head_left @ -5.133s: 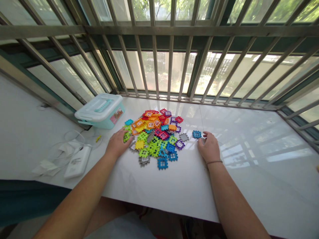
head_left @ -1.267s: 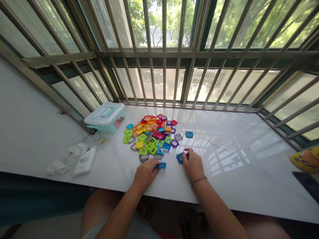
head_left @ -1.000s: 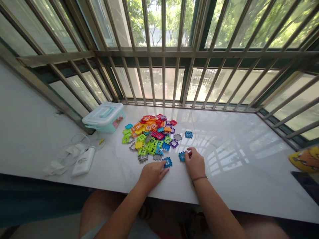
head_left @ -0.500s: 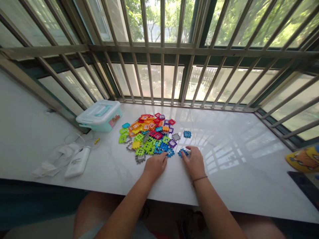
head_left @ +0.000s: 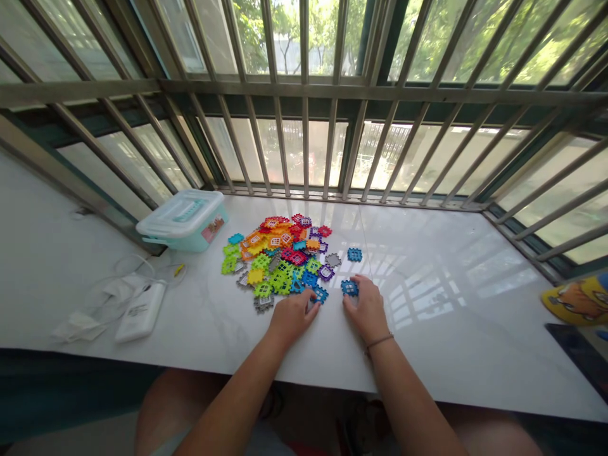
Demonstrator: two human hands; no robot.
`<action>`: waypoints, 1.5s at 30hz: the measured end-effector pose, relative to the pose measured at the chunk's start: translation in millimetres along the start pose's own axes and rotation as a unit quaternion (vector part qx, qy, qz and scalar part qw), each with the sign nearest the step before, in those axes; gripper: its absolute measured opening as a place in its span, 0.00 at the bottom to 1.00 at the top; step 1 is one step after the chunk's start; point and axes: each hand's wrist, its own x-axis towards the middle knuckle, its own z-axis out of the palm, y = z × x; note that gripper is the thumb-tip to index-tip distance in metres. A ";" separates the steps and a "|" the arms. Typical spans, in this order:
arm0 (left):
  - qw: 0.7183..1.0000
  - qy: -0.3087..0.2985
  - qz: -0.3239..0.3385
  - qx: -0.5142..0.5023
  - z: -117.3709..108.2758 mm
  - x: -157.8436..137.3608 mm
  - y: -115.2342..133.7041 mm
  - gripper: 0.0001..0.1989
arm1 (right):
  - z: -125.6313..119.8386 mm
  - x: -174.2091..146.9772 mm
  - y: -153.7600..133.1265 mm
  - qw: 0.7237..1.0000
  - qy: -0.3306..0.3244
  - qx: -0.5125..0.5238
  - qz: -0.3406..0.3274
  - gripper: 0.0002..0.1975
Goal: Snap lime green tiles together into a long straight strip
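Observation:
My left hand (head_left: 291,316) rests at the near edge of a pile of colourful interlocking plastic tiles (head_left: 281,269). Its thumb and forefinger are on a blue window tile (head_left: 320,294), pinching its left side. A short way to the right, my right hand (head_left: 369,309) has its thumb and fingers around the edges of another blue window tile (head_left: 349,288), flat on the table. A gap separates these two tiles. Farther back lies a third blue tile (head_left: 354,254), apart from the pile. A grey tile (head_left: 333,260) sits at the pile's right edge.
A lidded pale-green box (head_left: 183,218) stands at the back left. Nearer me on the left are a white power bank (head_left: 141,311), cables and crumpled tissue (head_left: 82,324). A yellow object (head_left: 577,301) and a dark flat device (head_left: 577,354) lie far right. Metal window bars (head_left: 304,152) border the table.
My right thumb has slid off the top of its blue tile to the near edge. The left thumb and forefinger have parted slightly, and their tile has shifted a little toward me.

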 end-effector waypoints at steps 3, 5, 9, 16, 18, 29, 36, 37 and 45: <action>1.000 0.004 -0.003 -0.003 0.0 -0.1 0.4 0.12 | 2.5 -0.8 0.1 1.000 0.013 -0.024 0.011 0.24; 1.000 0.004 -0.006 -0.003 -0.3 -0.3 0.8 0.12 | 4.0 -1.2 0.9 0.999 0.016 -0.035 0.016 0.25; 1.000 0.002 -0.008 -0.002 -1.0 -0.5 1.6 0.12 | 5.2 -1.0 2.4 0.999 0.017 -0.042 0.019 0.24; 1.000 0.009 0.001 0.000 -1.1 -0.8 2.3 0.11 | 5.5 -1.1 3.8 0.999 0.024 -0.033 0.019 0.25; 1.000 0.008 0.003 -0.003 -1.4 -1.1 2.6 0.11 | 5.1 0.4 6.5 0.999 0.031 -0.018 0.014 0.25; 1.000 0.002 0.005 -0.001 -3.7 0.0 4.4 0.11 | 3.3 83.9 27.5 0.992 0.123 -0.025 -0.030 0.31; 1.000 0.006 0.007 -0.022 -3.8 -0.8 2.6 0.13 | 22.8 116.2 42.3 0.990 0.124 -0.026 -0.065 0.31; 1.000 0.007 0.008 -0.022 -3.4 -0.8 2.1 0.13 | 23.4 115.6 45.0 0.990 0.126 -0.023 -0.065 0.31; 1.000 -0.005 0.001 -0.022 -5.2 -0.1 2.4 0.13 | 24.1 113.4 55.4 0.993 0.106 -0.036 -0.034 0.30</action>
